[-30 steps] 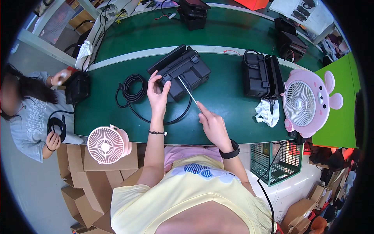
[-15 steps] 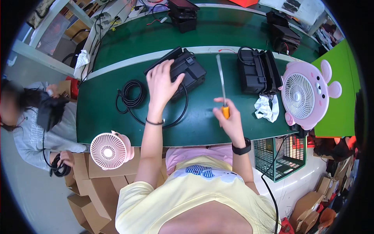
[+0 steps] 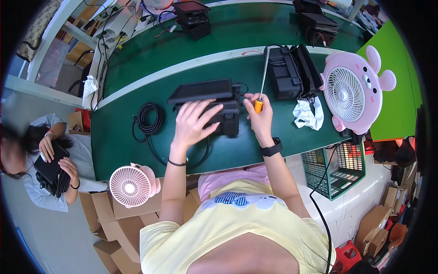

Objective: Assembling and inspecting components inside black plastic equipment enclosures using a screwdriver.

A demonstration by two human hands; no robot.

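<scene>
A black plastic box [image 3: 230, 119] with a tilted dark flat panel [image 3: 203, 90] along its far side sits on the green table in front of me. My left hand [image 3: 194, 122] rests on the box's near left part, fingers spread and thumb out across its front. A black cable [image 3: 150, 119] lies coiled to the left, and its loose length loops below my left wrist. In my right hand [image 3: 262, 122], just right of the box, is a screwdriver [image 3: 258, 106] with an orange-yellow handle, gripped with its long shaft pointing up and away. The screwdriver's tip is apart from the box I touch.
Another black box [image 3: 285, 75] stands to the right, beside a crumpled white cloth [image 3: 308, 113] and a pink animal-shaped fan [image 3: 349, 93]. A small pink fan [image 3: 130, 186] is at the table's near left edge. At far left, a co-worker [image 3: 50, 160] handles a black device.
The box has turned so its panel faces up and lies nearly level across my view. My right hand has come closer to the box with the screwdriver. The co-worker's hands have moved together.
</scene>
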